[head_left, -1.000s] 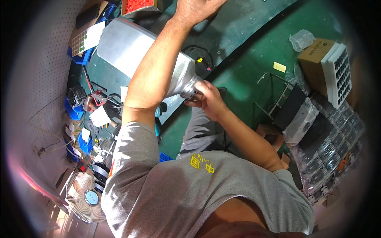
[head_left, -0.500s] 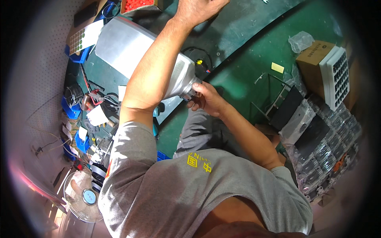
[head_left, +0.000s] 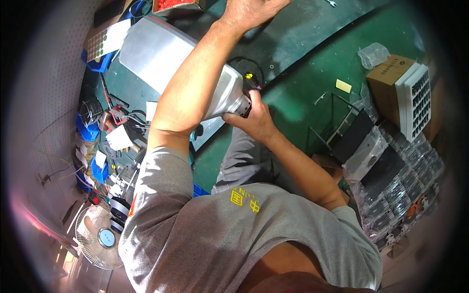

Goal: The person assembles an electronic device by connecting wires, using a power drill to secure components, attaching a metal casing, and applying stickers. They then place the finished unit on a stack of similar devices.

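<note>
Turned since half a second ago: right hand (head_left: 259,123), thumb now on the near side of the neck and forefinger on the far side, grasping the slotted end of a silver housing (head_left: 159,51). Housing on its side over the dark green workbench (head_left: 303,36), beneath the left forearm (head_left: 188,83), neck at the black bench edge. Left hand (head_left: 256,10) above the bench, cut by the upper border; cannot tell its grip. Beyond the housing, a carton of red parts (head_left: 178,11); near the neck, a cable with a yellow piece (head_left: 249,76); farther along, a small ring (head_left: 271,66) and a wrench (head_left: 331,3). To the left, blue bins (head_left: 100,171), a perforated wall (head_left: 56,63), a fan (head_left: 106,238). To the right, green floor (head_left: 312,73), a yellow slip (head_left: 343,86), a crumpled plastic bag (head_left: 373,55), a brown box (head_left: 388,71) beside a white tray of dark pieces (head_left: 405,100), plastic-wrapped parts (head_left: 386,207).
</note>
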The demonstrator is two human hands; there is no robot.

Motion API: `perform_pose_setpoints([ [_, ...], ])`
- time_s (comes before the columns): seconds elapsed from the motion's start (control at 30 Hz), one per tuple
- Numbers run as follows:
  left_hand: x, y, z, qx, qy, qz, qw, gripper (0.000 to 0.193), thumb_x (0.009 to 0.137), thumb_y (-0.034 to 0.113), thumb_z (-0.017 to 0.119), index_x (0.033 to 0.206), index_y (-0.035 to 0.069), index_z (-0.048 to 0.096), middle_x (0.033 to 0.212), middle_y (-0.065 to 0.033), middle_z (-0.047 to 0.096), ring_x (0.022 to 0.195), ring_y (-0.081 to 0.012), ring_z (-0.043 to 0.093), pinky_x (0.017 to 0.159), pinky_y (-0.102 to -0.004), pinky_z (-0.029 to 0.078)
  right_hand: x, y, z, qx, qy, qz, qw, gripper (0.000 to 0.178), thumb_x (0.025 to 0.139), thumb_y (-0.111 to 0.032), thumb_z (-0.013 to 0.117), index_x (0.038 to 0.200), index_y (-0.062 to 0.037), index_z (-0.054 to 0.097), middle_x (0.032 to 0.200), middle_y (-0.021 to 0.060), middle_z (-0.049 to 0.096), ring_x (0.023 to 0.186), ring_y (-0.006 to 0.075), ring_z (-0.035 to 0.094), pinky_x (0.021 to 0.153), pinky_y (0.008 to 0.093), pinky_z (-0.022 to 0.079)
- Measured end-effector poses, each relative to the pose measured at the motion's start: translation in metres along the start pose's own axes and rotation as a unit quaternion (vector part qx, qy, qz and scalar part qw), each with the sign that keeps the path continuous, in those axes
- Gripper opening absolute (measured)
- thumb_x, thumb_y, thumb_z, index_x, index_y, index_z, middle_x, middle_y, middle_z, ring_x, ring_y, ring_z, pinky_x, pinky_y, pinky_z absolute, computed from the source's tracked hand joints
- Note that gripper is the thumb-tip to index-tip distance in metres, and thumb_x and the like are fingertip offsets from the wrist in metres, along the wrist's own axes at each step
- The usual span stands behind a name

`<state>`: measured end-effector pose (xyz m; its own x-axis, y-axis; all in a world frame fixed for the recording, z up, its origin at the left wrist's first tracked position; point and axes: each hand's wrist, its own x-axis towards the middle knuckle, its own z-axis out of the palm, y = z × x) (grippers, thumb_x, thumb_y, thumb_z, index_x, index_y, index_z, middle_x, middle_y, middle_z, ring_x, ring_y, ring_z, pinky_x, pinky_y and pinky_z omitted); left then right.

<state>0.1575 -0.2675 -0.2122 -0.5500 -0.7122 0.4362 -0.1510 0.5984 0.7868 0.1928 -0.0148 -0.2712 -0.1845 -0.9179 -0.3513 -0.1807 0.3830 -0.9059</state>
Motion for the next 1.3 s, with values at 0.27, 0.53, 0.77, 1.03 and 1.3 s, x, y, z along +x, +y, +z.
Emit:
perform_pose_setpoints([
  [0.27,-0.001,0.000,0.002,0.018,-0.009,0.006,1.000,0.027,0.088,0.024,0.071,0.079,0.000,0.062,0.066,-0.0155,0.063,0.059,-0.0239,0.062,0.058,-0.0379,0.050,0.015,0.024,-0.008,0.453,-0.243,0.242,0.823,0.070,0.087,-0.055,0.071,0.126,0.0002,0.053,0.103,0.0134,0.067,0.085,0.0249,0.072,0.074,0.0368,0.063],
  [0.53,-0.002,0.001,-0.001,0.001,-0.010,-0.007,1.000,0.026,0.089,0.023,0.070,0.079,0.000,0.063,0.065,-0.0155,0.063,0.057,-0.0258,0.062,0.059,-0.0382,0.051,-0.009,-0.015,0.014,0.009,0.094,-0.025,0.995,0.077,0.076,-0.043,0.085,0.126,0.0019,0.049,0.105,0.0182,0.069,0.089,0.0293,0.071,0.079,0.0381,0.058],
  [0.77,0.000,0.003,-0.001,0.010,-0.016,-0.002,1.000,0.027,0.089,0.024,0.069,0.078,0.000,0.062,0.065,-0.0158,0.063,0.057,-0.0262,0.062,0.059,-0.0394,0.051,0.010,0.026,0.002,0.532,-0.232,0.295,0.759,0.070,0.090,-0.058,0.066,0.128,-0.0012,0.053,0.109,0.0167,0.067,0.076,0.0219,0.071,0.066,0.0348,0.062],
  [1.03,-0.001,-0.003,0.000,0.010,0.001,0.006,1.000,0.027,0.089,0.023,0.068,0.077,0.000,0.060,0.064,-0.0167,0.061,0.056,-0.0274,0.059,0.058,-0.0400,0.049,-0.012,0.014,0.022,0.206,0.023,0.020,0.978,0.083,0.082,-0.034,0.083,0.140,-0.0007,0.034,0.112,0.0158,0.063,0.086,0.0248,0.070,0.066,0.0367,0.062],
  [1.3,0.000,-0.002,0.000,0.005,-0.015,-0.007,1.000,0.028,0.089,0.023,0.068,0.078,-0.001,0.059,0.064,-0.0170,0.061,0.055,-0.0274,0.059,0.057,-0.0408,0.049,0.003,-0.016,-0.012,0.259,-0.122,0.197,0.938,0.066,0.079,-0.038,0.084,0.123,0.0006,0.051,0.098,0.0122,0.067,0.081,0.0217,0.071,0.069,0.0357,0.060],
])
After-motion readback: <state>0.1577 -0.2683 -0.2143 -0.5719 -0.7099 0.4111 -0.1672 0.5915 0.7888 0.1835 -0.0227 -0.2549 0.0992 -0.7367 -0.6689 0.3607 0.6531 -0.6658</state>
